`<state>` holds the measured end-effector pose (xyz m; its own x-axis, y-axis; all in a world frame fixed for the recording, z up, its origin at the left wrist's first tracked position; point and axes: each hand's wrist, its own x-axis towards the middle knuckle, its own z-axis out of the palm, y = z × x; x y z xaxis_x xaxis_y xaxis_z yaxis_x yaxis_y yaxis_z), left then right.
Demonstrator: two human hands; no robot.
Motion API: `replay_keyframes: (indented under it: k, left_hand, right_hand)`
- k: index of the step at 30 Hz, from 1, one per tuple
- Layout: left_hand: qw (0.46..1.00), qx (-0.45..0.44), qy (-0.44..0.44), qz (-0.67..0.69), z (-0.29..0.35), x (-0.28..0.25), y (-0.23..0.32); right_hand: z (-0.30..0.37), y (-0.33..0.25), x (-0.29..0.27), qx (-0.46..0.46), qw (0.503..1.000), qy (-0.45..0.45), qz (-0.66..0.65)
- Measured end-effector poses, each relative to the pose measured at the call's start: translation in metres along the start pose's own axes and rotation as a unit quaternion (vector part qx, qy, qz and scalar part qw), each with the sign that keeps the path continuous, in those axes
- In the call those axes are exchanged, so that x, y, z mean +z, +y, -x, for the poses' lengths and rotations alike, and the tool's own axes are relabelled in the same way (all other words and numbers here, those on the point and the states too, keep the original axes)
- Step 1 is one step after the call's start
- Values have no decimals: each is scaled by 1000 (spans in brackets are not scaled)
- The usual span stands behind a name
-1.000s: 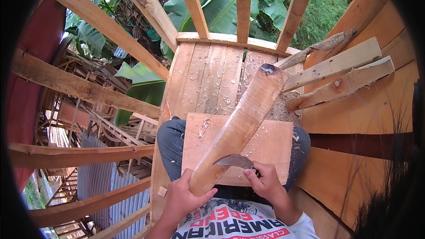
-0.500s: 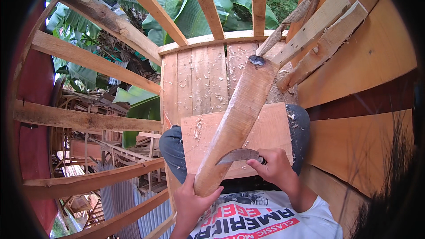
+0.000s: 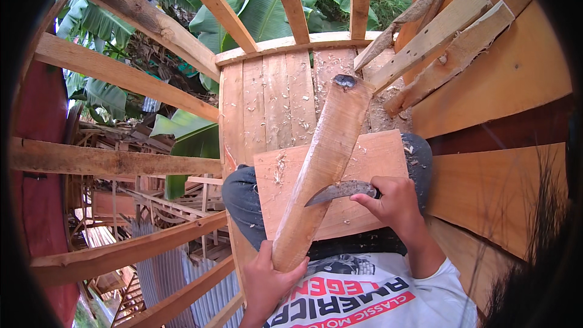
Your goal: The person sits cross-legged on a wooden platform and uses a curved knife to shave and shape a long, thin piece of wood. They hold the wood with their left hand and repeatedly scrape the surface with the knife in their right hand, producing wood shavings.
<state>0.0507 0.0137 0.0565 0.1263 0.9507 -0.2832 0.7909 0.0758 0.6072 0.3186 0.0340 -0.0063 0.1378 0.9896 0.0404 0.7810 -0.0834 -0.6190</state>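
My left hand (image 3: 274,279) is closed round the near end of a long wooden plank (image 3: 328,146), which slants away to the upper right. A dark, charred-looking patch marks its far end. My right hand (image 3: 392,201) grips the handle of a curved knife (image 3: 335,191), and the handle is mostly hidden by the fingers. The blade lies across the plank's right side, with its tip over the wood. Beneath the plank, a flat square board (image 3: 376,164) rests across my lap, with wood shavings (image 3: 280,168) on it.
Shavings are scattered over the slatted wooden floor (image 3: 276,97) ahead. Several rough wood pieces (image 3: 434,36) lean at the far right. Wooden rails (image 3: 121,79) line the left and far sides, with banana leaves (image 3: 243,6) beyond. Wooden panels (image 3: 498,188) stand at my right.
My right hand and the knife have moved away from me along the plank. The plank's far end has shifted slightly left, while my left hand keeps its hold.
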Motion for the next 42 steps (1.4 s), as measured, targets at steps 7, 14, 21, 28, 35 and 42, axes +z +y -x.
replay_keyframes:
  k: [7, 14, 21, 28, 35, 42]
  left_hand:
    - [999, -21, -26, 9, 4, -1, -18]
    - [994, -81, -75, 22, 8, 9, -41]
    - [986, -32, -58, 154, -23, 12, -37]
    - [985, 13, -90, 148, -30, 10, -30]
    - [981, -2, -96, 166, -23, 13, -29]
    - [981, 3, -101, 164, -22, 12, -26]
  right_hand:
    - [-20, 23, 10, 86, 987, 126, -47]
    - [-18, 24, -25, 99, 989, 49, -97]
    - [7, -16, 19, -31, 994, -62, -89]
    - [4, -12, 13, -50, 996, -34, -67]
    - [-2, 0, 13, -84, 996, 29, -1]
    - [-9, -1, 9, -105, 992, 62, 27]
